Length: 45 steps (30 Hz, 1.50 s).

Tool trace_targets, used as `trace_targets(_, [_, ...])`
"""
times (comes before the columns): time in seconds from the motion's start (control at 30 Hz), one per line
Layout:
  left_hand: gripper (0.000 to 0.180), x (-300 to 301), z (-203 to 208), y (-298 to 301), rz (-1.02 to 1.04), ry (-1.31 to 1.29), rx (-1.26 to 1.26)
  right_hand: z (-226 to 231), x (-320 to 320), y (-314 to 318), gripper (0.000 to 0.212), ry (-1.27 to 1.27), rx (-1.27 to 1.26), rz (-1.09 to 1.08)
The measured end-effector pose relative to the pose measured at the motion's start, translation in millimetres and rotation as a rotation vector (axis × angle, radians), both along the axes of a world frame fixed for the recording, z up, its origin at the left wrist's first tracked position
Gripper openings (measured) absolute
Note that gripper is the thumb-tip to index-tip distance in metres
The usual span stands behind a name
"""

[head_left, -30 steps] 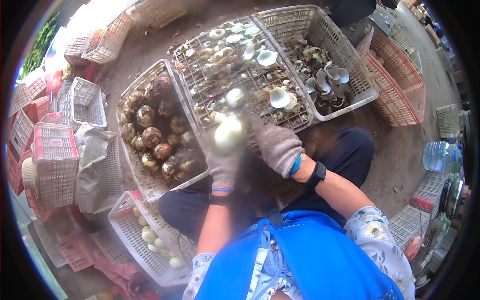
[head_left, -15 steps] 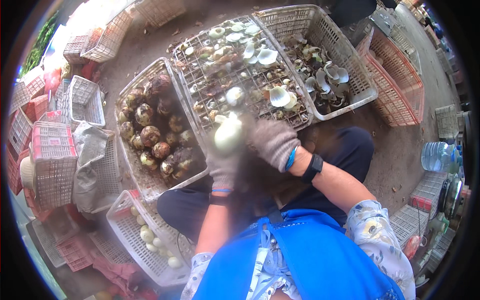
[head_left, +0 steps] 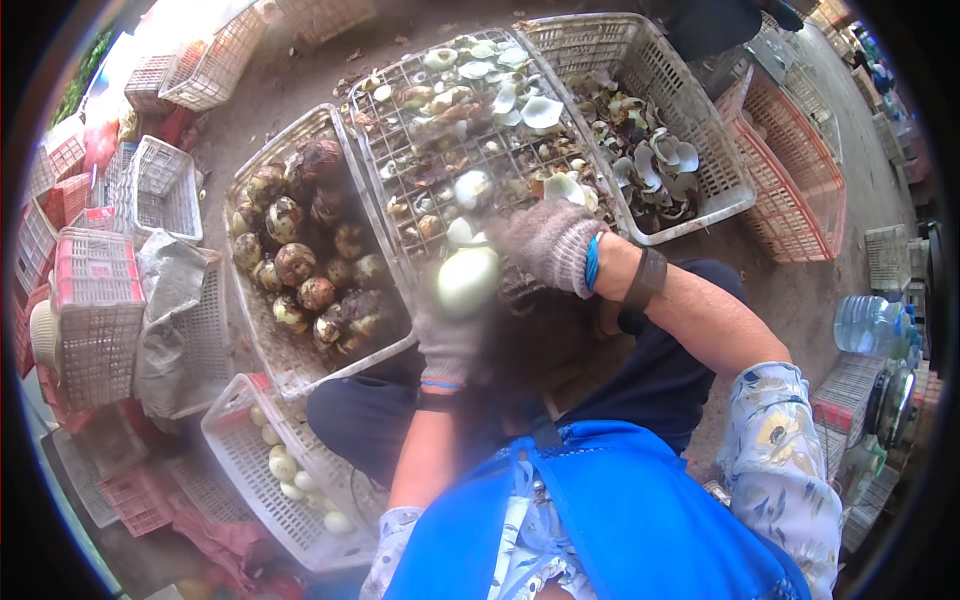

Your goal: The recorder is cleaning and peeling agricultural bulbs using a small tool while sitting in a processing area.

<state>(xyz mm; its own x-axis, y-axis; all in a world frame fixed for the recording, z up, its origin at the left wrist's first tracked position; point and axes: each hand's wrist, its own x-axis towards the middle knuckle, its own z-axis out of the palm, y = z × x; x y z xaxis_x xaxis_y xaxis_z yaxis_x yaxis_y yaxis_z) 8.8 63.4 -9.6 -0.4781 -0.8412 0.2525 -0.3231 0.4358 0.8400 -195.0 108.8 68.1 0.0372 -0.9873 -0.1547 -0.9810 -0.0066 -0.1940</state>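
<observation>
Close to my lap, my left hand, in a grey knit glove, is closed round a peeled, pale green-white onion. My right hand, gloved too, is just right of the onion and above it. Blur smears its fingertips, so I cannot see whether they hold anything. A white piece of onion layer shows at the onion's far end; whether it is still attached is unclear. Beyond both hands lies a wire grid strewn with white onion layers and scraps, including a rounded white piece.
Unpeeled brown onions fill a crate on the left. Peeled onions lie in a white crate beside my left knee. A crate at the far right contains peelings. Stacked crates stand further left.
My right hand has moved slightly up, with its forearm swinging further across. The onion in my left hand has turned and shifted a little right and down.
</observation>
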Motion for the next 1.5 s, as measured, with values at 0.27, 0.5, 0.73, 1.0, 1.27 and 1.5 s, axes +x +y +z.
trace_targets(0.27, [0.067, 6, 3, 5, -0.138, -0.03, 0.007, -40, 43, 33, 0.017, -0.056, -0.023, -0.325])
trace_targets(0.5, [0.067, -23, 36, -19, -0.233, -0.812, -0.057, -49, 49, 34, 0.015, 0.01, -0.125, -0.359])
trace_targets(0.73, [0.051, -40, 26, -33, -0.149, -0.269, -0.32, -50, 21, 9, 0.023, 0.227, -0.223, -0.247])
trace_targets(1.0, [0.055, -37, 1, -27, 0.024, -0.159, 0.018, -79, 17, 19, 0.025, 0.134, -0.074, -0.277])
trace_targets(1.27, [0.047, -47, 29, -29, 0.177, 0.082, 0.458, -32, 35, 30, 0.053, -0.218, 0.11, -0.58])
trace_targets(1.5, [0.048, -53, 45, -31, 0.215, 0.015, 0.644, -64, 53, 31, 0.066, -0.183, -0.301, -0.325])
